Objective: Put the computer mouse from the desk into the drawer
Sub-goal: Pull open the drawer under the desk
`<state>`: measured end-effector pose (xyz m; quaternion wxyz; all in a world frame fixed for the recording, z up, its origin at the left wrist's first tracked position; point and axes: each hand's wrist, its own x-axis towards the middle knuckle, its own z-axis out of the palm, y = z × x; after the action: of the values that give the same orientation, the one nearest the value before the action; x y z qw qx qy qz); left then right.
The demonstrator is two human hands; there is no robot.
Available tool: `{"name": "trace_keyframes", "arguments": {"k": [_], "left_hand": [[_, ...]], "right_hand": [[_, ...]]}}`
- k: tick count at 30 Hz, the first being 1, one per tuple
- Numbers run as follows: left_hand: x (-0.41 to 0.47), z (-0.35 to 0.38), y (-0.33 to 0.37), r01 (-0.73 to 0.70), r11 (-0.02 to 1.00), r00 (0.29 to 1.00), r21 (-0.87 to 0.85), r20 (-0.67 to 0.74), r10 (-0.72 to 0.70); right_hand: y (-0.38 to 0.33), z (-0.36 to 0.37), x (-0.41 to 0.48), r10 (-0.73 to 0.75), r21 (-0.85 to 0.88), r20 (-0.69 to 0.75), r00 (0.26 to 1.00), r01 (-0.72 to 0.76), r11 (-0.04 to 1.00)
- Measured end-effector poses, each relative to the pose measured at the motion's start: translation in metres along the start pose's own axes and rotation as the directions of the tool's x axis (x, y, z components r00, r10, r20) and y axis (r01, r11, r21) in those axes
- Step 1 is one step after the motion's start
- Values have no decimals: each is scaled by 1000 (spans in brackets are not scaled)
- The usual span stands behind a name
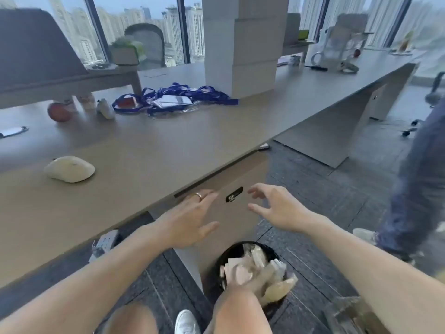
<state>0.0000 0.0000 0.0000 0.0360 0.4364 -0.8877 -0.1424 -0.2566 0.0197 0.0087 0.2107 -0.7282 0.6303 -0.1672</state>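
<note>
A cream computer mouse (69, 169) lies on the brown desk (149, 150), well left of both hands. Below the desk's front edge sits the drawer (231, 189), shut, with a dark slot along its top and a small black label on its face. My left hand (190, 218), wearing a ring, reaches with spread fingers to the drawer's upper left, fingertips near the slot. In front of the drawer's right part hovers my right hand (277, 208), fingers curled apart and empty.
A black waste bin (250, 271) full of wrappers stands on the floor under the hands, by my knees. On the desk lie blue lanyards (175, 98), an apple (59, 112) and a white pillar of boxes (243, 44). Another person's leg (414, 189) stands at the right.
</note>
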Motion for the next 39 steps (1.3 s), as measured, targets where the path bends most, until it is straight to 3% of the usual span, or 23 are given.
{"name": "trace_keyframes", "arguments": {"k": [3,5,7,9,10,12,24,39], "left_hand": [[13,14,-20,148,988,988,45,-54,-146],[19,20,-21,216,973,974,84,-89,-209],[24,27,-17,218,967,971,135,-129,-201],[24,31,-15,217,958,971,188,-140,-193],[25,32,-17,214,955,972,208,-138,-188],[27,31,-21,199,961,977,194,-121,-178],[29,25,-19,225,956,972,190,-107,-207],[24,18,5,298,941,954,157,-8,-301]], "right_hand": [[13,33,30,188,156,3,982,-187,970],[21,56,49,330,312,64,942,-333,890],[23,73,68,488,615,180,854,-485,622],[17,83,81,543,816,304,783,-508,276],[15,88,88,544,852,326,773,-489,185],[13,99,100,550,885,314,774,-448,125],[13,115,106,530,917,238,814,-368,154],[53,88,-37,611,911,126,782,-334,240]]}}
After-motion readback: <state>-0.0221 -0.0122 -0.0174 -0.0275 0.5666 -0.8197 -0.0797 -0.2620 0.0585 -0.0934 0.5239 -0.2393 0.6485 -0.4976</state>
